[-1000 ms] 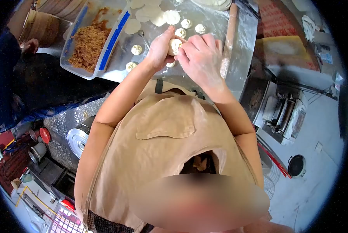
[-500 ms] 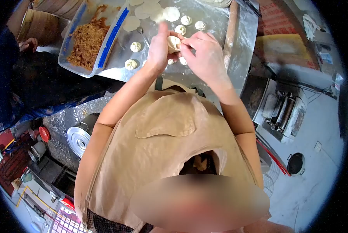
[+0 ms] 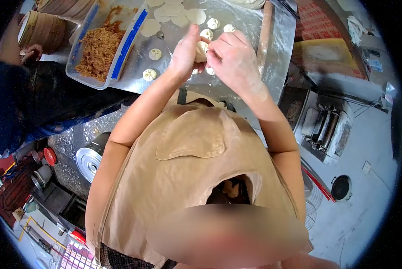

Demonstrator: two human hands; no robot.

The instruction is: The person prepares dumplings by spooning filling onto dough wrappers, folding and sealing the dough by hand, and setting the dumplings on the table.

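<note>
Cupped in my left hand (image 3: pixel 184 54) is a partly gathered bun (image 3: pixel 201 51) of pale dough, the thumb pointing up beside it. My right hand (image 3: pixel 233 58) pinches the bun's edge from the other side, its fingers closed. Both hands hang over the metal table (image 3: pixel 136 83). Pleated buns lie around them, such as one bun (image 3: pixel 149 74) at the near left and another bun (image 3: pixel 213 23) beyond. Several flat dough wrappers (image 3: pixel 170 12) overlap at the back. A spoon (image 3: pixel 160 35) lies left of my hands, its handle partly hidden.
A plastic tub (image 3: pixel 130 45) of brown filling (image 3: pixel 97 51) stands at the left. A rolling pin (image 3: pixel 266 33) lies along the right side. Another person (image 3: pixel 39 89) is at the far left, near bamboo steamers (image 3: pixel 41 31). A lidded pot (image 3: pixel 89 162) sits below left.
The right hand has turned slightly and closed in over the bun, covering more of it. The left hand still cradles it. The whole view has shifted a little.
</note>
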